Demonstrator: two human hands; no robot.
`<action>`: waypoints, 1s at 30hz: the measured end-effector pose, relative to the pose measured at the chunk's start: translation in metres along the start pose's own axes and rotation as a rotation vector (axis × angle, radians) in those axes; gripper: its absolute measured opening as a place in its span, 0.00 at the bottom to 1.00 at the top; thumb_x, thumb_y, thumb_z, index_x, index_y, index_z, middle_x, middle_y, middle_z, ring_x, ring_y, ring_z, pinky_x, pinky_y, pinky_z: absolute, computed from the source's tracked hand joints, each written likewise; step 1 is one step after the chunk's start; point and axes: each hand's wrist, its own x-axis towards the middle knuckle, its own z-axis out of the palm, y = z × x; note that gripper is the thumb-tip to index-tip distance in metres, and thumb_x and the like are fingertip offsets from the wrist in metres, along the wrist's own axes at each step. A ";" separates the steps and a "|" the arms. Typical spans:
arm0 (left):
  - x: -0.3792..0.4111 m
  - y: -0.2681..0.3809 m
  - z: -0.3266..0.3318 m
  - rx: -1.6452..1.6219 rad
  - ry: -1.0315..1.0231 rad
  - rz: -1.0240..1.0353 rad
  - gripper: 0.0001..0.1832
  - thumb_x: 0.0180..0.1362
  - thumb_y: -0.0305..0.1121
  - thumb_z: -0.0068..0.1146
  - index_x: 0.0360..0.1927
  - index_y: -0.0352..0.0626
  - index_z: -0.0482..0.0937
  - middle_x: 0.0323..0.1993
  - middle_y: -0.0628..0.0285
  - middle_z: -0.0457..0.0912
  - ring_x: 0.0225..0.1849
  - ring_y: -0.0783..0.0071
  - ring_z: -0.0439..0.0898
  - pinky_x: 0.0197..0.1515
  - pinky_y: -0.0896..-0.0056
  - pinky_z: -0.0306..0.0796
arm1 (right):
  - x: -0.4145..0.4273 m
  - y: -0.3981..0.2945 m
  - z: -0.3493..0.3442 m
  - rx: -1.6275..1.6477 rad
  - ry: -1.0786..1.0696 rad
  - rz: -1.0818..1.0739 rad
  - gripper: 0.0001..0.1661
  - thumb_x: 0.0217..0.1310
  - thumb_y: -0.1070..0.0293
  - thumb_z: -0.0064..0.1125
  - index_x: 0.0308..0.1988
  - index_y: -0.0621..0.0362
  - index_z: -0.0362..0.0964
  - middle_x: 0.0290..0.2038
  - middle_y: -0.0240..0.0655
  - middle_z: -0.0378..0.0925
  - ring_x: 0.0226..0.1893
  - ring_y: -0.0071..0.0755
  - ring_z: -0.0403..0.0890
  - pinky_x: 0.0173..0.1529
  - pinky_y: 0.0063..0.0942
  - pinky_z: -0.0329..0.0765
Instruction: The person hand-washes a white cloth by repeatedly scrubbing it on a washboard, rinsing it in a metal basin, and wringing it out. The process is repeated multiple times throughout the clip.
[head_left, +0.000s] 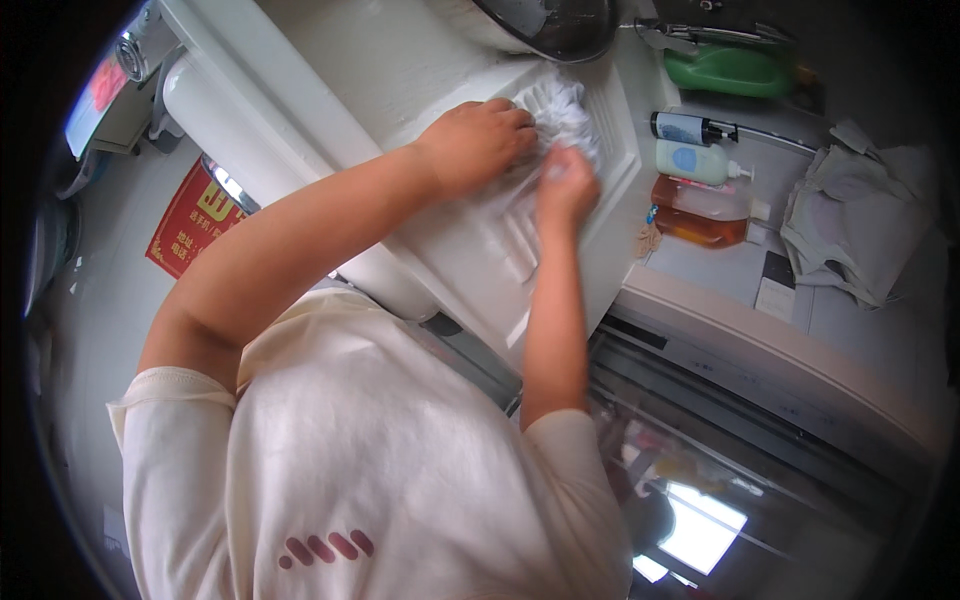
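A wet, bunched white cloth (559, 112) lies on the ribbed washboard (611, 139) built into a white laundry sink (465, 247). My left hand (484, 142) is curled over the cloth's near left side, knuckles up, its fingertips hidden. Close beside it, my right hand (570, 187) is clenched in a fist on the cloth's near edge and looks blurred. Part of the cloth trails below and between both hands. At the basin's far side sits a dark-rimmed round bowl (562, 30), cut off by the frame.
Right of the sink stand a green bottle (727, 71), pump bottles (694, 161) and an amber liquid bottle (701, 221). A grey-white cloth (855, 217) lies beyond them. A washing machine (720, 360) with a glossy lid adjoins the sink. A red printed mat (187, 225) is on the left floor.
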 end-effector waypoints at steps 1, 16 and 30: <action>-0.002 0.003 -0.005 -0.004 -0.073 -0.013 0.20 0.54 0.28 0.48 0.52 0.43 0.75 0.57 0.62 0.73 0.61 0.62 0.69 0.59 0.65 0.68 | 0.021 0.013 0.002 -0.084 0.014 0.155 0.13 0.58 0.59 0.57 0.26 0.56 0.73 0.25 0.42 0.78 0.29 0.53 0.78 0.34 0.47 0.73; 0.003 -0.009 0.011 -0.073 0.028 0.101 0.19 0.52 0.25 0.48 0.48 0.45 0.79 0.56 0.65 0.75 0.58 0.64 0.72 0.60 0.65 0.66 | 0.043 0.082 0.018 0.378 -0.022 0.170 0.33 0.52 0.58 0.68 0.56 0.56 0.69 0.56 0.45 0.69 0.56 0.49 0.70 0.60 0.39 0.67; 0.057 0.022 -0.037 -0.177 0.015 0.469 0.39 0.47 0.41 0.71 0.63 0.43 0.68 0.57 0.50 0.74 0.59 0.57 0.72 0.60 0.59 0.67 | -0.015 0.015 -0.112 1.437 0.009 -0.155 0.18 0.39 0.78 0.55 0.37 0.61 0.78 0.49 0.43 0.70 0.52 0.40 0.73 0.60 0.36 0.66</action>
